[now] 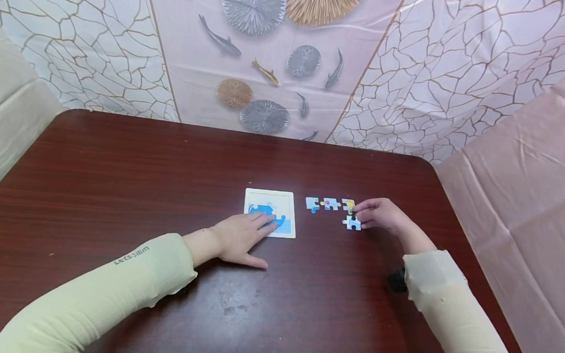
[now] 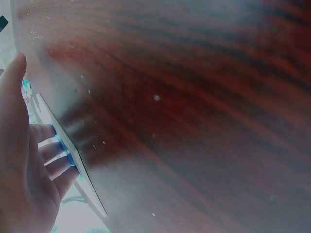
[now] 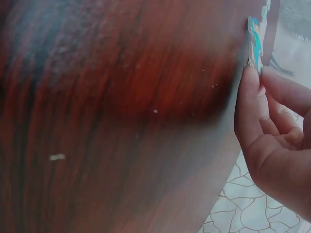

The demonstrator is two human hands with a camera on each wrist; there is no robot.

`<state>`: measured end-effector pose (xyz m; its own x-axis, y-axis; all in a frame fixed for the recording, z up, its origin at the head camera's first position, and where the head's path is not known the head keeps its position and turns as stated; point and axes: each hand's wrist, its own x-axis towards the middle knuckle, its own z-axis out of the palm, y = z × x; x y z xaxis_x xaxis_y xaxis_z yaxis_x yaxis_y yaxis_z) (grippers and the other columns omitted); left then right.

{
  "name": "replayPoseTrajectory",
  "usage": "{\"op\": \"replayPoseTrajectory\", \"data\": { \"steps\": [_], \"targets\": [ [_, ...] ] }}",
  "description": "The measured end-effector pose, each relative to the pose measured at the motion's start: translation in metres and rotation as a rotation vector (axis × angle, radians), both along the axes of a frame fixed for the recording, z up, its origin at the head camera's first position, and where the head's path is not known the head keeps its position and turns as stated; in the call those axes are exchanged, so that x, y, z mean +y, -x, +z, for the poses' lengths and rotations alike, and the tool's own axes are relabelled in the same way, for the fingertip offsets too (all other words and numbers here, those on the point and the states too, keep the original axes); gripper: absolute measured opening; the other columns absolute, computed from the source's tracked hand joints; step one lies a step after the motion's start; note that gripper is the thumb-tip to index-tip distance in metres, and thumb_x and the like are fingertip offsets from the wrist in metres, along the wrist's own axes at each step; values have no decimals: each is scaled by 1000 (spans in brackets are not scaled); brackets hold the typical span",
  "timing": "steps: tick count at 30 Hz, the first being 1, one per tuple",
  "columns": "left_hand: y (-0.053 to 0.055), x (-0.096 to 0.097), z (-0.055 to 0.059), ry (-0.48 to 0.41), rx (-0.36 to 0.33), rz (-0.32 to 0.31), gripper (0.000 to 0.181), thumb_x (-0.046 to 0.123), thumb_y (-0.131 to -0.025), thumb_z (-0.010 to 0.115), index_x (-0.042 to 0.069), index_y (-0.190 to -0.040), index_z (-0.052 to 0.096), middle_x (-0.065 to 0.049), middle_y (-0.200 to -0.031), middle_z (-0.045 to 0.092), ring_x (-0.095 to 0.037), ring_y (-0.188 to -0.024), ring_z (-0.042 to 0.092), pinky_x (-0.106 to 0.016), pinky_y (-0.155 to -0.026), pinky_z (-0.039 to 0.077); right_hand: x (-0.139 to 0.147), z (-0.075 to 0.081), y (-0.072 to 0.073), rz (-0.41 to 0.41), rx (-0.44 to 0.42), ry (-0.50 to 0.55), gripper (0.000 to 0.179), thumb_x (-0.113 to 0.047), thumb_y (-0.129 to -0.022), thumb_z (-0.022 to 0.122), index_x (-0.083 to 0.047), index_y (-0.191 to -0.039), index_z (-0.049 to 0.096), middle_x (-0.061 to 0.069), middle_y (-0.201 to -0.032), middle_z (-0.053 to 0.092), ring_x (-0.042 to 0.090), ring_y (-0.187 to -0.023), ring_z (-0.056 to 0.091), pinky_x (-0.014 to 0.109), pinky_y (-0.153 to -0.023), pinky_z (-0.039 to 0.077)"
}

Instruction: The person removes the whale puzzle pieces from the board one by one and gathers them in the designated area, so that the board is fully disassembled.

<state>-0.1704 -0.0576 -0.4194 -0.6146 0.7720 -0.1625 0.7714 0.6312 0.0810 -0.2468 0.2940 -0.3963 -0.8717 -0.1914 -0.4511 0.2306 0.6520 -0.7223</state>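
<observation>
In the head view, my left hand [image 1: 241, 237] lies over the lower left of a white-framed puzzle board [image 1: 293, 215], its fingers spread and fairly straight. Blue pieces [image 1: 261, 207] inside the frame are partly covered by those fingers. To the right, my right hand [image 1: 382, 216] pinches a jigsaw piece [image 1: 352, 223], white and blue, by its right edge between thumb and finger. The right wrist view shows the pinched piece [image 3: 255, 43] edge-on beyond the fingertips. Just above it lies a jigsaw piece with a yellow figure [image 1: 349, 204], close to my fingers.
Left of the yellow-figured piece, two more jigsaw pieces lie in a row, one with a pink curl [image 1: 331, 204] and one blue and white [image 1: 312, 203]. Everything rests on a dark red-brown wooden table [image 1: 116, 188]. Patterned cloth [image 1: 270, 62] hangs behind its far edge.
</observation>
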Motion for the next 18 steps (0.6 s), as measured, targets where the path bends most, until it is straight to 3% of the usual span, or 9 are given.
{"op": "replayPoseTrajectory", "data": {
  "steps": [8,13,18],
  "targets": [
    [0,0,-1,4,5,1,87,67,-86,44,7,-147,28,-12,-152,29,-27,-140,30,-37,-113,29,-3,-1,0,-24,32,-102,31,-7,-90,59,9,-117,58,16,-98,67,13,-76,62,33,-77,57],
    [1,1,-1,6,2,2,88,67,-86,44,7,-147,28,-12,-152,29,-27,-140,29,-37,-114,29,-4,0,0,-32,38,-92,31,-6,-90,60,11,-116,58,14,-94,68,12,-75,61,31,-74,57],
    [1,1,1,-3,-11,5,87,67,-86,45,7,-147,29,-12,-151,30,-27,-139,30,-37,-113,29,-7,2,1,-42,39,-103,33,-12,-91,59,8,-117,58,20,-105,66,14,-79,61,32,-76,57]
  ]
}}
